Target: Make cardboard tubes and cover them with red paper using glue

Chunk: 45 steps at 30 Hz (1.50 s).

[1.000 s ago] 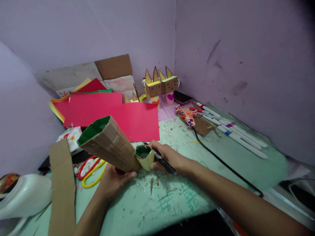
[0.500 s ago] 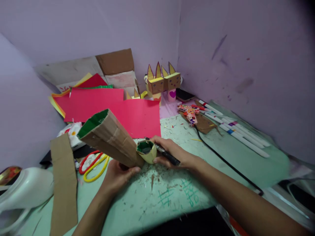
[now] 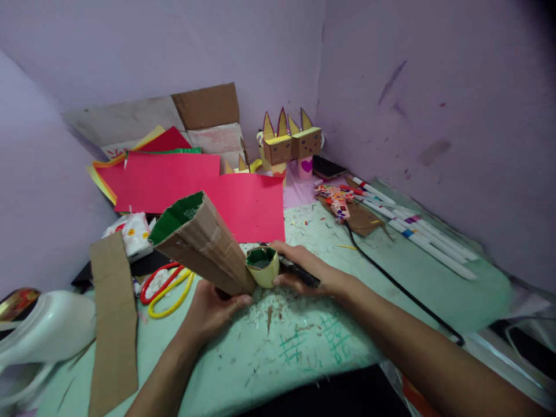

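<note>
A long brown cardboard tube (image 3: 212, 243), green inside, leans to the upper left. My left hand (image 3: 217, 304) is closed around its lower end, with the thumb near the base. Against that base sits a short pale-yellow tube (image 3: 266, 274), also green inside, its open mouth facing up. Pinching its right side is my right hand (image 3: 299, 263), which also keeps a slim black-handled tool (image 3: 304, 274) under the fingers. The tool's tip is mostly hidden behind the short tube. Cardboard crumbs (image 3: 270, 315) lie on the table just below.
Red sheets (image 3: 252, 202) lie behind the tubes. Scissors (image 3: 171, 295) and a cardboard strip (image 3: 113, 330) are at left, beside a white jug (image 3: 56, 330). Two cardboard animal figures (image 3: 291, 147) stand at the back. Right are a patterned glue gun (image 3: 336, 200), its black cord and several markers (image 3: 428, 237).
The long tube's upper end has swung right and sits a little more upright. Both tubes and my hands have shifted slightly right in view; the grips are the same.
</note>
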Each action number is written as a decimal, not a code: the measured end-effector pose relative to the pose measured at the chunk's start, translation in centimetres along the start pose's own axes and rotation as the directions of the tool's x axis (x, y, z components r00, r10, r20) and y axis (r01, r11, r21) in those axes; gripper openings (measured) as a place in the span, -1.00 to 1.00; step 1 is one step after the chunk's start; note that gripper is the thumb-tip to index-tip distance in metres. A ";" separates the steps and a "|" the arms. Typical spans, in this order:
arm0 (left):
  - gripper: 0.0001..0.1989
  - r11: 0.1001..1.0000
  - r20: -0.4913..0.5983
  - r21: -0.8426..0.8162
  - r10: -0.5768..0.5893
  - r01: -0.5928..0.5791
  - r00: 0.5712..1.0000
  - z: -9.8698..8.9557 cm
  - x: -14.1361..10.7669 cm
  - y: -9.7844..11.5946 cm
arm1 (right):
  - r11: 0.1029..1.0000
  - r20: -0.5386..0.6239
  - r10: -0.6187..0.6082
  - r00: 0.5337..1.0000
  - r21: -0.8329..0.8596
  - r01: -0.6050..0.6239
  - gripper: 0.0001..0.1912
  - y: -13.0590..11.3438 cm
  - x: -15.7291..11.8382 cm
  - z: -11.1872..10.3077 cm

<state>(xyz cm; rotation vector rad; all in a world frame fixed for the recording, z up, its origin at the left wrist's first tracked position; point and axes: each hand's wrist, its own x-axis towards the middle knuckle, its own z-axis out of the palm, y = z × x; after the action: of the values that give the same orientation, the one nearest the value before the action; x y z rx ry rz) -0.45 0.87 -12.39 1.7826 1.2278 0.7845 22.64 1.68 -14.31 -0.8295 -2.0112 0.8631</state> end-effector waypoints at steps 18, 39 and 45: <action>-0.73 0.997 -0.005 -0.074 0.000 0.000 1.000 0.3 0.3 0.1 | 1.000 -0.008 0.005 1.000 0.019 -0.005 -0.61 0.2 0.1 0.1; -0.70 0.995 0.020 -0.098 -0.023 0.025 1.000 0.3 0.2 0.1 | 0.999 -0.008 0.011 1.000 0.041 -0.011 -0.61 0.1 0.0 0.2; -0.69 0.995 0.019 -0.099 -0.027 0.029 0.999 0.2 0.2 0.2 | 0.999 0.004 0.024 1.000 0.044 -0.024 -0.63 0.1 0.0 0.2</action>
<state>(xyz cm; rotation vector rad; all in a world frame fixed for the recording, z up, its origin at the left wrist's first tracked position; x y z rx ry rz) -0.10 0.93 -12.31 1.6852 1.1794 0.7981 22.52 1.65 -14.45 -0.8293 -1.9815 0.9201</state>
